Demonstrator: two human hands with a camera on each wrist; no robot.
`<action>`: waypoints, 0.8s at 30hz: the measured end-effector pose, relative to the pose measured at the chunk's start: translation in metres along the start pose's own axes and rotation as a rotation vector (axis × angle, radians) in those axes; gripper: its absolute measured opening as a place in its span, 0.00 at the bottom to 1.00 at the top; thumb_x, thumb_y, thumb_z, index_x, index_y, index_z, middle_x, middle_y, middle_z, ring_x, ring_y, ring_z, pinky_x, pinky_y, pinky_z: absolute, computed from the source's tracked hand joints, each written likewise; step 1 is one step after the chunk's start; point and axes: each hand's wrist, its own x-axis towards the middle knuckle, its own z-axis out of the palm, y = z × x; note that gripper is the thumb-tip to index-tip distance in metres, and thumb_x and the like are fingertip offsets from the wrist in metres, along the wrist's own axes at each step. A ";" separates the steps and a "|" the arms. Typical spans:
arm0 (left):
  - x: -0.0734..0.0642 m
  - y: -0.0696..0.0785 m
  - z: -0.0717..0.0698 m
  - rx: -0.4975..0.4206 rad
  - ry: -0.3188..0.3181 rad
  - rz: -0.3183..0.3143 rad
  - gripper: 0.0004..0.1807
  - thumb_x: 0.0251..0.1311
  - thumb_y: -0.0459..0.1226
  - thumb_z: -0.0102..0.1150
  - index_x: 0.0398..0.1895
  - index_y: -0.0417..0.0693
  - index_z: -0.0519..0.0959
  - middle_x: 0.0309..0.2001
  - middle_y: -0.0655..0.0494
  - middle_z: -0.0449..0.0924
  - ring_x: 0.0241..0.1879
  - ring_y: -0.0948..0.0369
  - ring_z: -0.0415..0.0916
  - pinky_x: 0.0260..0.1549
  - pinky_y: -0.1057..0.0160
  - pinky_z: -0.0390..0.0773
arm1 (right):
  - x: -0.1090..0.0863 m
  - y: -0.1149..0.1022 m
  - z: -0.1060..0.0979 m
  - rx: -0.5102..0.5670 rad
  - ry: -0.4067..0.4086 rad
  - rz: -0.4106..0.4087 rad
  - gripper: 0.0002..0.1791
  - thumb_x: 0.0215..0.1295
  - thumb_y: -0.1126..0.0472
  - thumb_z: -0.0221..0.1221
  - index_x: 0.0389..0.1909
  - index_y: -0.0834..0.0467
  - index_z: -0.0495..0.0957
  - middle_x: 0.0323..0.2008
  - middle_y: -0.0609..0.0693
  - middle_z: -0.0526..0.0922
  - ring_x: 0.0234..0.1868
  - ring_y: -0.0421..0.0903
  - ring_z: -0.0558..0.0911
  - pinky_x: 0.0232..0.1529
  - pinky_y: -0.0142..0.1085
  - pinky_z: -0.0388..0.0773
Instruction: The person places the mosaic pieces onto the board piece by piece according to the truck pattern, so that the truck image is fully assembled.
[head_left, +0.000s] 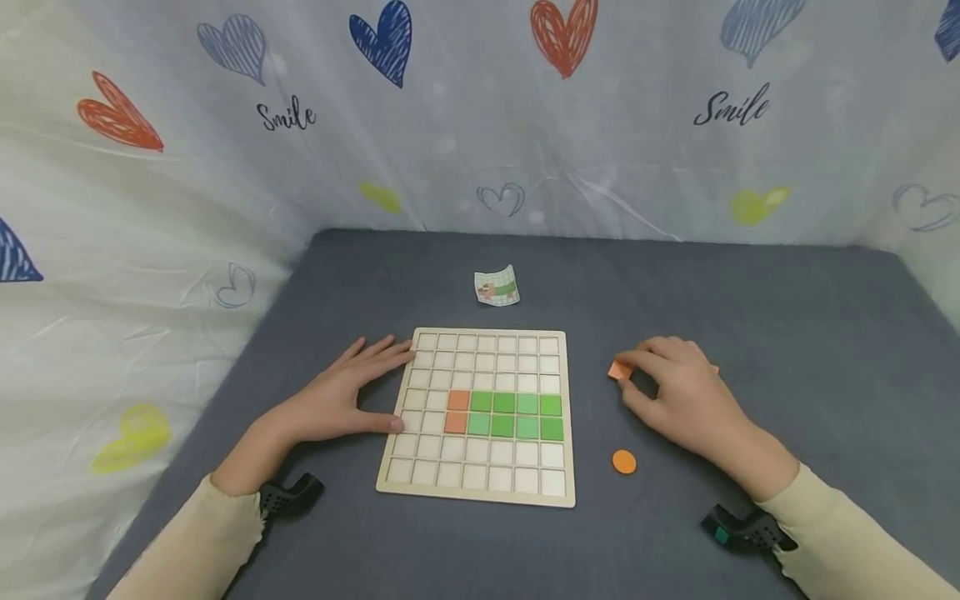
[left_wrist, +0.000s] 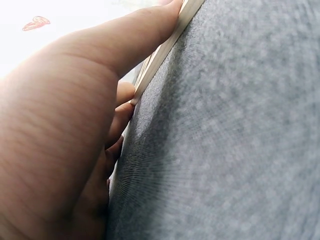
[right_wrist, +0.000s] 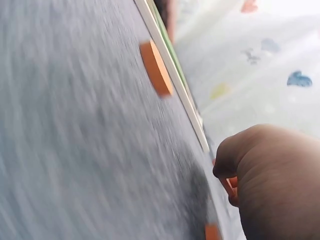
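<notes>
A pale wooden grid board (head_left: 480, 498) lies on the table with two rows of tiles set in its cells. Each row has one orange tile (head_left: 458, 401) at its left and several green tiles (head_left: 504, 402) to the right. My left hand (head_left: 337, 404) touches the board's left edge, thumb and fingers spread and fairly straight. To the right of the board, my right hand (head_left: 675, 396) pinches an orange square tile (head_left: 619, 370) between thumb and fingers. A round orange disc (head_left: 624, 462) lies nearer to me, between board and right wrist.
Beyond the board lies a small printed card (head_left: 497, 286) with a coloured grid picture. Another orange piece (right_wrist: 211, 232) is on the dark grey table (head_left: 810, 333), mostly hidden behind my right hand in the head view. A white curtain with hearts (head_left: 465, 150) hangs behind.
</notes>
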 end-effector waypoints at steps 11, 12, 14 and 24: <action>-0.002 -0.002 0.001 0.000 0.012 0.013 0.59 0.59 0.66 0.77 0.89 0.63 0.59 0.88 0.61 0.53 0.88 0.51 0.40 0.85 0.40 0.31 | 0.005 -0.023 0.019 0.059 -0.019 -0.090 0.13 0.61 0.65 0.73 0.47 0.59 0.91 0.43 0.48 0.87 0.42 0.49 0.82 0.43 0.46 0.75; -0.002 -0.002 0.002 -0.006 0.012 0.013 0.59 0.59 0.66 0.77 0.89 0.63 0.60 0.88 0.61 0.53 0.88 0.51 0.41 0.85 0.40 0.31 | 0.005 -0.025 0.021 0.064 -0.019 -0.105 0.13 0.61 0.65 0.73 0.47 0.59 0.91 0.44 0.48 0.87 0.41 0.48 0.82 0.42 0.45 0.75; -0.003 -0.003 0.003 -0.009 0.009 0.016 0.59 0.58 0.66 0.77 0.89 0.63 0.60 0.87 0.61 0.54 0.88 0.50 0.41 0.85 0.40 0.31 | 0.005 -0.031 0.026 0.070 -0.024 -0.130 0.13 0.62 0.63 0.74 0.47 0.59 0.91 0.43 0.47 0.87 0.40 0.47 0.81 0.41 0.43 0.75; 0.000 -0.004 0.002 -0.006 0.024 0.041 0.59 0.58 0.66 0.78 0.89 0.63 0.61 0.87 0.60 0.55 0.88 0.50 0.43 0.85 0.39 0.32 | 0.024 -0.054 0.040 0.106 -0.022 -0.221 0.09 0.65 0.62 0.73 0.45 0.54 0.91 0.41 0.45 0.85 0.38 0.43 0.77 0.39 0.40 0.72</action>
